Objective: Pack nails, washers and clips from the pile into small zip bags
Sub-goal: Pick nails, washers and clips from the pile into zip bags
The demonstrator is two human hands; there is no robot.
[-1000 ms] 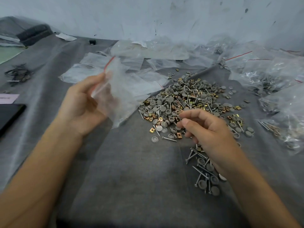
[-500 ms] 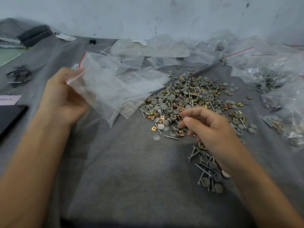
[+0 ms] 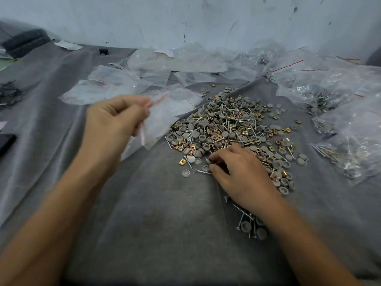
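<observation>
The fingers of my left hand [image 3: 115, 122] are curled in, thumb and forefinger pinching one small zip bag [image 3: 162, 120] by its red-striped top. The bag hangs blurred at the centre of the frame, just left of the pile [image 3: 224, 124], and I can read no print on it. My right hand [image 3: 243, 174] sits knuckles up at the pile's near edge, right of centre. Its fingertips are bent down among the pieces, thumb and forefinger drawn close, but I cannot tell whether they have hold of anything. Just left of those fingertips lie one nail [image 3: 203, 171], flat on the grey cloth [image 3: 165, 223], one grey washer [image 3: 185, 172] and one gold clip [image 3: 182, 162]. The pile itself holds far too many of each to count. A small cluster [image 3: 250, 226] shows under my right wrist, in the lower right: two washers and a few nails that I can see. Empty bags [image 3: 111, 85] overlap in the upper middle, too tangled to count. Filled bags [image 3: 334, 93], some with red strips, crowd the right edge. A pale sheet [image 3: 175, 60] at the back bears faint marks too dim to read. One small black block [image 3: 103, 51] sits near the wall.
</observation>
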